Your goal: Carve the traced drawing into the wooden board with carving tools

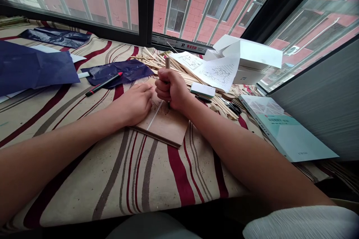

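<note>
A flat wooden board (171, 129) with dark line marks and a pale stripe lies on the striped cloth. My right hand (174, 89) is closed in a fist round an upright tool with a round wooden handle (167, 63); its dark tip meets the marked part of the board. My left hand (139, 104) rests on the board's left side, its fingers together and pressed down near the right fist. Whether those fingers pinch anything is hidden.
Thin wooden strips (224, 106), drawing sheets (217, 73), a white box (252, 59), an eraser-like block (202, 89) and scissors (235, 108) lie beyond. A book (291, 130) is right; a red-black marker (103, 84) and dark blue sheets (36, 67) are left.
</note>
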Tool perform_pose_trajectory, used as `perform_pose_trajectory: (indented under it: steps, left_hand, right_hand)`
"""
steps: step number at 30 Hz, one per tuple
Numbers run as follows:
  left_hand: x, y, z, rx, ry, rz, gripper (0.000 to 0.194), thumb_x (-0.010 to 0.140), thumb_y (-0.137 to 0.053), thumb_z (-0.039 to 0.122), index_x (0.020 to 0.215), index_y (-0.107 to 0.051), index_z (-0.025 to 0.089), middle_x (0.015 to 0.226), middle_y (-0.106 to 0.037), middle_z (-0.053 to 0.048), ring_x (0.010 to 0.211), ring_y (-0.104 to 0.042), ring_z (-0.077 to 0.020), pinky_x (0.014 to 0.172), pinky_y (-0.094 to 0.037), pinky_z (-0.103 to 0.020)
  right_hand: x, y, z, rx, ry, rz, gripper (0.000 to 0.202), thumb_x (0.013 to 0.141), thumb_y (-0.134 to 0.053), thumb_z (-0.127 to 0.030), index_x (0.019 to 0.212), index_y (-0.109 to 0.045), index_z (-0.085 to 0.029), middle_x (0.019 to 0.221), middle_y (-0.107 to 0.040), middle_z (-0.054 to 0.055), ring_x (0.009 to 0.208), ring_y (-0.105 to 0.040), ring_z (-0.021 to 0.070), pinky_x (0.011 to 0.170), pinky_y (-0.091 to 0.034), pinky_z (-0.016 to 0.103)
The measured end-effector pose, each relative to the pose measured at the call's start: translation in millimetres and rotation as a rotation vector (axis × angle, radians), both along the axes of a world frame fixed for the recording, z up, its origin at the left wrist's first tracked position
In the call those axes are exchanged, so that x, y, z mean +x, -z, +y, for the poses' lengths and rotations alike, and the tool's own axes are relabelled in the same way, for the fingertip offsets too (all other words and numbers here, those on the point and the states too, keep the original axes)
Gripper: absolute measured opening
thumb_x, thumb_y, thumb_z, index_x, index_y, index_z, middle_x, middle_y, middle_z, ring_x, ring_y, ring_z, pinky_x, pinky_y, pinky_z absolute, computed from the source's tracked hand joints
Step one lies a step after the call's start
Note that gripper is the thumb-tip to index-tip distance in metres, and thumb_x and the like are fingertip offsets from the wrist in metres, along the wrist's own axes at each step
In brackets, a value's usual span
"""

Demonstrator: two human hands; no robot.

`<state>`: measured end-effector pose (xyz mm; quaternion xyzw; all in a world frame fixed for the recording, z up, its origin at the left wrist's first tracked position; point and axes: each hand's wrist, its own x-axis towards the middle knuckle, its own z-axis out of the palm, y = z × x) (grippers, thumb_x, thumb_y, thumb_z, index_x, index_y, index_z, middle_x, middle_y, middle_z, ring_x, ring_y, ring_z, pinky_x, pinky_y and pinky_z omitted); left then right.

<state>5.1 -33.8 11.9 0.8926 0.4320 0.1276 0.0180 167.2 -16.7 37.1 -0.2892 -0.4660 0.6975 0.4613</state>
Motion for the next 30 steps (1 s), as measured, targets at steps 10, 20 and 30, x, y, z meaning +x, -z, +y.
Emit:
perform_pose_trajectory:
  steps: [10, 20, 30]
  left_hand:
    - [1, 0.2, -1, -0.034, -0.055, 0.047, 0.063, 0.100, -0.026, 0.029, 0.138, -0.066, -0.003, 0.156, -0.057, -0.026, 0.150, -0.048, -0.0369, 0.132, -0.034, -0.054]
    - [-2, 1.4, 0, -0.023, -0.045, 0.057, 0.062, 0.101, -0.027, 0.030, 0.137, -0.066, -0.001, 0.158, -0.055, -0.025, 0.152, -0.048, -0.0356, 0.133, -0.031, -0.054]
    - [-6, 3.2, 2, -0.004, 0.024, 0.011, 0.054, 0.099, -0.030, 0.031, 0.119, -0.072, 0.003, 0.147, -0.062, -0.026, 0.145, -0.053, -0.0364, 0.131, -0.035, -0.054]
  right_hand:
    - [9, 3.2, 7, -0.065, -0.063, 0.098, 0.041, 0.105, -0.039, -0.026, 0.069, -0.019, -0.025, 0.051, -0.015, -0.011, 0.043, -0.006, 0.0072, 0.036, -0.011, 0.017]
    - [12, -0.8, 7, -0.043, -0.114, 0.120, 0.043, 0.104, -0.041, -0.026, 0.067, -0.020, -0.025, 0.050, -0.017, -0.011, 0.043, -0.006, 0.0069, 0.035, -0.012, 0.016]
    - [4, -7.0, -3, 0.057, -0.065, 0.020, 0.048, 0.106, -0.043, -0.022, 0.061, -0.028, -0.024, 0.046, -0.024, -0.011, 0.043, -0.007, 0.0053, 0.035, -0.013, 0.015]
